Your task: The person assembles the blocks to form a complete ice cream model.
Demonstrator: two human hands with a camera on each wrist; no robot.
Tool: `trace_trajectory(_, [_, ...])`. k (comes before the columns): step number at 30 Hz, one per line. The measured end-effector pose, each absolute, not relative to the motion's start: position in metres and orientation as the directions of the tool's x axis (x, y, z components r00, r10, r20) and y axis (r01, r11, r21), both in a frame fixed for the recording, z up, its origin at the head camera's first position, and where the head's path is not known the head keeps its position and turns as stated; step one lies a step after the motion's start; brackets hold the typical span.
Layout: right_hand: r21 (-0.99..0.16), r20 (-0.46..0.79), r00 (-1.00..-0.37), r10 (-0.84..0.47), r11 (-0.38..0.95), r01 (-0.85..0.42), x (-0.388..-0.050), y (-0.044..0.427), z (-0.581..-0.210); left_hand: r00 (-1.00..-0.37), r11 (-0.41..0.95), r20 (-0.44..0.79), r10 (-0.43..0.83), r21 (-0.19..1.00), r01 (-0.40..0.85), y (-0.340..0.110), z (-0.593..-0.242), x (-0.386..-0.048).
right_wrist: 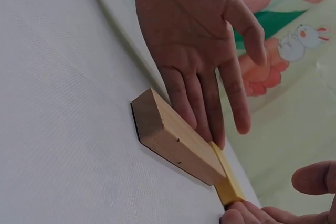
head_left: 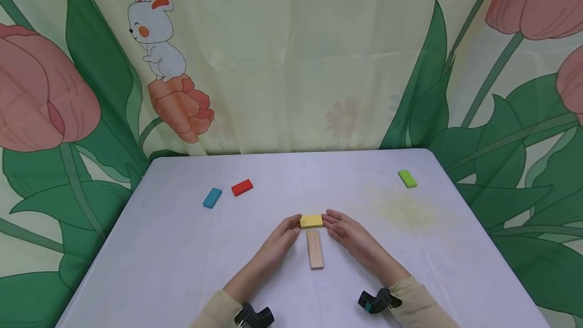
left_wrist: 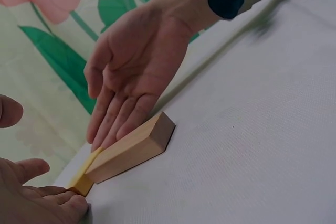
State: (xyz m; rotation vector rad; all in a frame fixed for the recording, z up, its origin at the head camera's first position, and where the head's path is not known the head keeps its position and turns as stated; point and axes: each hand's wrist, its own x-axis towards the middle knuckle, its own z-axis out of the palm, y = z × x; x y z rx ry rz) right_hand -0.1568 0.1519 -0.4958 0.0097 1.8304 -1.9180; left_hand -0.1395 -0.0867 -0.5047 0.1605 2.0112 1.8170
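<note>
The yellow block (head_left: 311,221) lies crosswise on the table, just beyond the far end of a plain wooden block (head_left: 315,250). My left hand (head_left: 279,245) touches its left end with extended fingers. At its right end, the fingertips of my right hand (head_left: 354,242) touch it, fingers straight. In the left wrist view, both palms face each other across the yellow block (left_wrist: 84,174), beside the wooden block (left_wrist: 131,150). The right wrist view has the wooden block (right_wrist: 176,137) close against the yellow block (right_wrist: 228,177); no hand grips it.
A blue block (head_left: 212,198) and a red block (head_left: 242,187) lie at the back left of the white table (head_left: 159,267). Farther right, a green block (head_left: 407,178) rests near the back right corner. A printed curtain (head_left: 291,54) hangs behind the table's back edge.
</note>
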Motion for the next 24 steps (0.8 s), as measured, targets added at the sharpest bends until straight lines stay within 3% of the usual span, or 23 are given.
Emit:
trace_trajectory(20, [-0.935,-0.342,-0.883,-0.320,0.024,0.353,-0.144,0.151,-0.491,-0.900,0.223,-0.136,0.414,0.974,-0.044,-0.089,-0.505,-0.130])
trace_trajectory(24, [-0.937,-0.338,-0.880,-0.333,0.029,0.349,-0.144,0.153,-0.492,-0.904,0.383,-0.114,0.412,0.922,0.058,-0.088,-0.502,-0.127])
